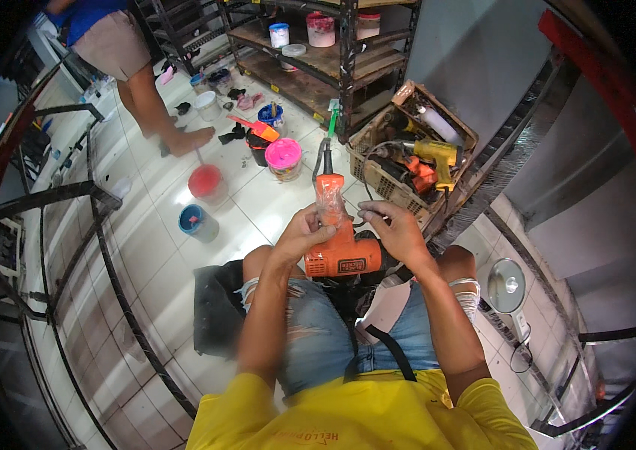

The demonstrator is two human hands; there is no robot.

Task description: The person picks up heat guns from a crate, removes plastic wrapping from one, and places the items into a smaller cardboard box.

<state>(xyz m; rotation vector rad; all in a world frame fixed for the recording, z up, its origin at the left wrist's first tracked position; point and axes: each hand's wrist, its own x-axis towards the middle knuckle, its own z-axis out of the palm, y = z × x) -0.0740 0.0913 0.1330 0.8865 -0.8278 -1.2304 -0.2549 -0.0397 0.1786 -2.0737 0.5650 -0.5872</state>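
An orange power drill (348, 253) lies sideways above my lap, its handle pointing away from me and wrapped in clear plastic. My left hand (304, 234) is closed around the base of that handle. Close to the drill's right side, my right hand (394, 231) has thumb and forefinger pinched on a thin black cord (364, 180), partly hidden by the fingers. A dark cable leaves the handle's end, beside a green strip (332, 124). The drill's black front end (388, 259) is partly covered by my right wrist.
At the right, a plastic crate (397, 186) holds several tools, including a yellow power tool (438, 154). Paint tubs, among them a pink one (283, 155) and a blue one (196, 221), stand on the tiles. Another person's leg (149, 105) is at upper left, near metal racks (348, 67).
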